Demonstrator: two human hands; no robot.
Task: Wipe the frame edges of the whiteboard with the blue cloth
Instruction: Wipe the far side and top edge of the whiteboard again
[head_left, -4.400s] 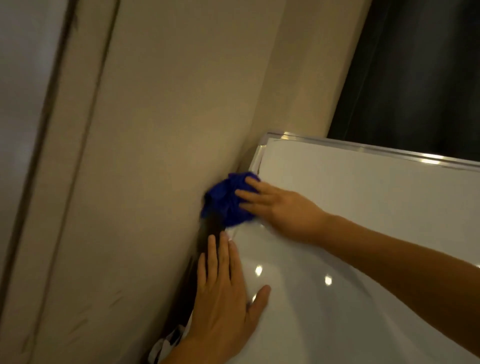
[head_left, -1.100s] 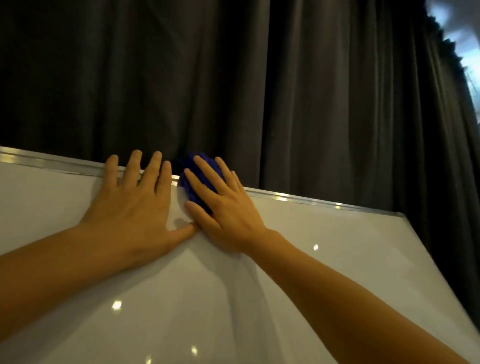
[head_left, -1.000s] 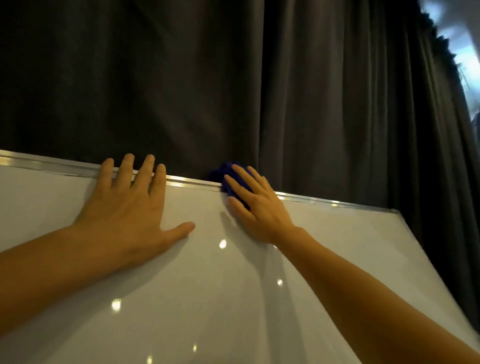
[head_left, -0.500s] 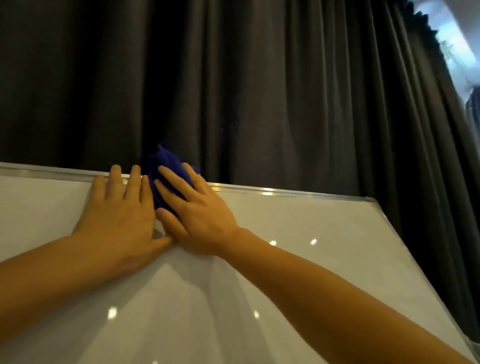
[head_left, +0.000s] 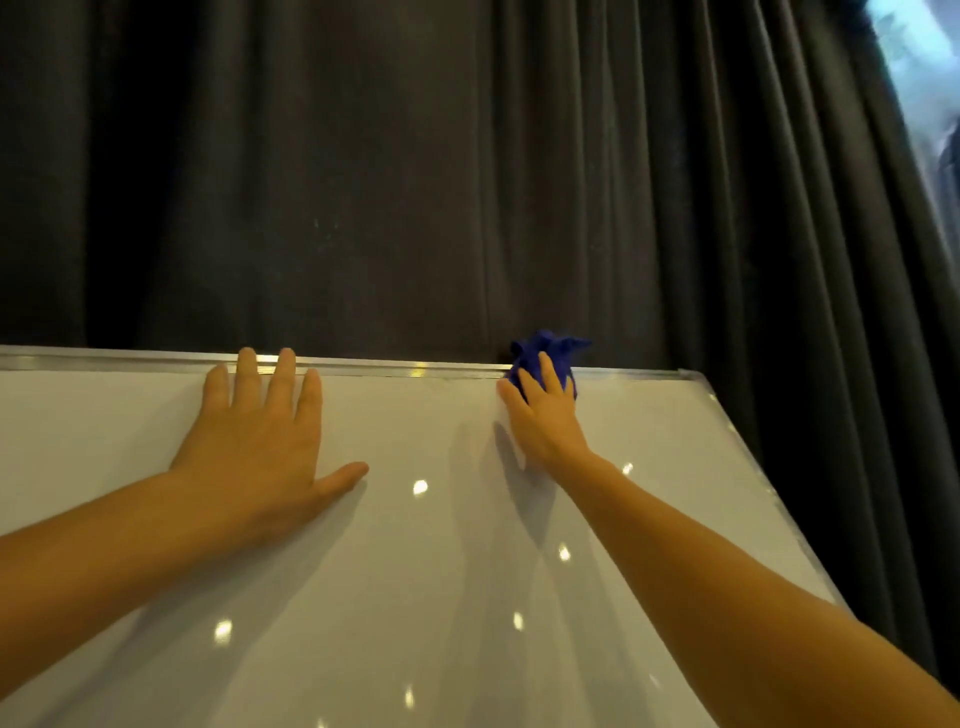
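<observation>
A white whiteboard (head_left: 415, 571) with a silver metal frame (head_left: 405, 368) fills the lower part of the view. My right hand (head_left: 545, 421) presses a bunched blue cloth (head_left: 545, 351) against the top frame edge, a little left of the board's top right corner (head_left: 693, 375). The cloth sticks out above my fingertips. My left hand (head_left: 260, 441) lies flat on the board with fingers spread, its fingertips touching the top frame edge, well to the left of the cloth.
A dark pleated curtain (head_left: 415, 182) hangs right behind the board. A bright strip of window (head_left: 924, 78) shows at the top right. The board's right frame edge (head_left: 763, 483) slopes down toward the lower right.
Half a second ago the cloth was right beside my left hand. My right hand has slid it to the right along the top frame, close to the corner. My left hand stayed flat.
</observation>
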